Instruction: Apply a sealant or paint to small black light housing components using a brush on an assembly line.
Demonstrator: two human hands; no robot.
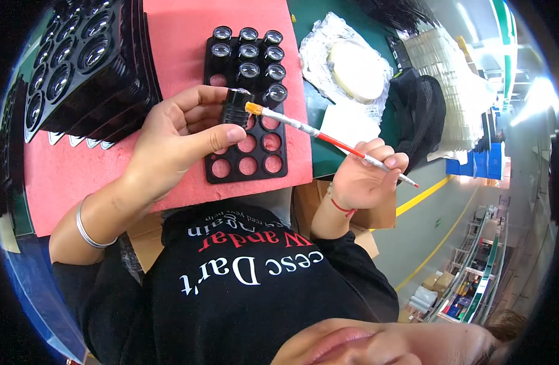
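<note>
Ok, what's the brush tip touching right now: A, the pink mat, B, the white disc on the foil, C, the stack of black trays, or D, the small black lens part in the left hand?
D: the orange bristle tip of the brush, held in the right hand, meets the small black lens part pinched in the left hand above the black tray.

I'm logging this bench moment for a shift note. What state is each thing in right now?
Left hand: closed around a small black lens part, held above the tray.
Right hand: gripping a thin brush, its orange tip at the lens part.
Black tray: lying flat on the pink mat, upper holes filled, lower holes empty.
Stacked black trays: piled at the mat's left, filled with lenses.
</note>
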